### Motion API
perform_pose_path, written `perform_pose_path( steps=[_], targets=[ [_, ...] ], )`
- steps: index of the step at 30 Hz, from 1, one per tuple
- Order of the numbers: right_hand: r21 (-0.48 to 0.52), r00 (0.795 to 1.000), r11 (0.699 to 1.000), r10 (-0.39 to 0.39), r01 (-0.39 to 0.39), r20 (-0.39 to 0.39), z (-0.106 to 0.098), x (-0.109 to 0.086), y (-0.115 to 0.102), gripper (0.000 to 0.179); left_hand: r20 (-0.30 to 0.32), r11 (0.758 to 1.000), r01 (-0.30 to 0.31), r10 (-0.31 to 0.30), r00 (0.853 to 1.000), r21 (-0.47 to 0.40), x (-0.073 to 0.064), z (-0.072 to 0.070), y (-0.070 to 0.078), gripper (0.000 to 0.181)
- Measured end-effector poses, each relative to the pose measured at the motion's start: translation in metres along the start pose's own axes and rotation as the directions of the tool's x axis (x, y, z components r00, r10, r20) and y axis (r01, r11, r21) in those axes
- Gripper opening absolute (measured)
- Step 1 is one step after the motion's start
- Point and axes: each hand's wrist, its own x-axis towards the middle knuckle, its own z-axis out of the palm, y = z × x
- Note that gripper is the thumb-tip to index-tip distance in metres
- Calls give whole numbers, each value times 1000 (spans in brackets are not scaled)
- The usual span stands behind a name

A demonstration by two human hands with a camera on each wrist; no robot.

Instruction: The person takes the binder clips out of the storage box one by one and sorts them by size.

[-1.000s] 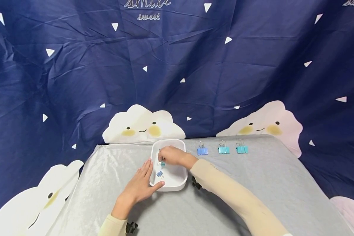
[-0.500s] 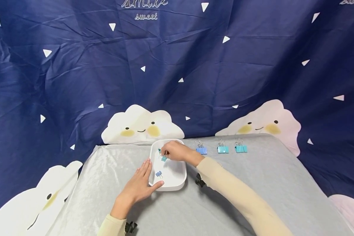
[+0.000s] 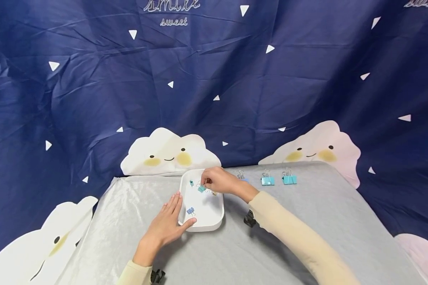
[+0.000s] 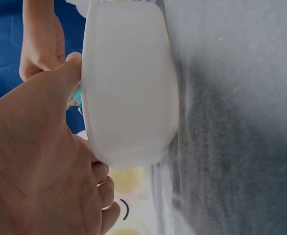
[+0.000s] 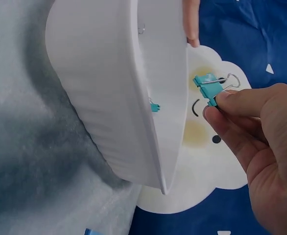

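A white tray point(image 3: 205, 227) stands on the grey cloth with small binder clips inside. My left hand point(image 3: 165, 225) rests against its left side, fingers straight along the rim and thumb at the near rim. Over the tray's far part, my right hand point(image 3: 221, 181) pinches a teal binder clip point(image 5: 211, 88) between thumb and fingers, its wire handles showing in the right wrist view. Another teal clip point(image 3: 191, 183) lies at the back left inside, and a blue clip point(image 3: 190, 210) nearer the front. Wire handles and a gold-coloured bit show under the right hand, partly hidden by it.
Right of the tray stand larger binder clips in a row: a blue one point(image 3: 243, 179) partly covered by the right wrist, a teal one point(image 3: 268, 181) and another teal one point(image 3: 289, 180). A navy curtain point(image 3: 214, 114) with clouds hangs behind the cloth-covered table point(image 3: 271, 253).
My right hand has come up and rightward with the teal clip, uncovering the teal clip at the back left of the tray. The left hand stays at the tray.
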Motion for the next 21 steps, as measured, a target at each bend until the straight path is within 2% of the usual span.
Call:
perform_pose_path(
  steps=[13, 21],
  targets=[
    [30, 989, 999, 45, -41, -140, -21, -39, 13, 14, -2, 1000, 6, -6, 1000, -9, 1, 3, -1, 104],
    [76, 980, 995, 71, -58, -186, -28, -62, 20, 14, -14, 1000, -2, 2, 1000, -5, 1, 2, -2, 103]
  ],
)
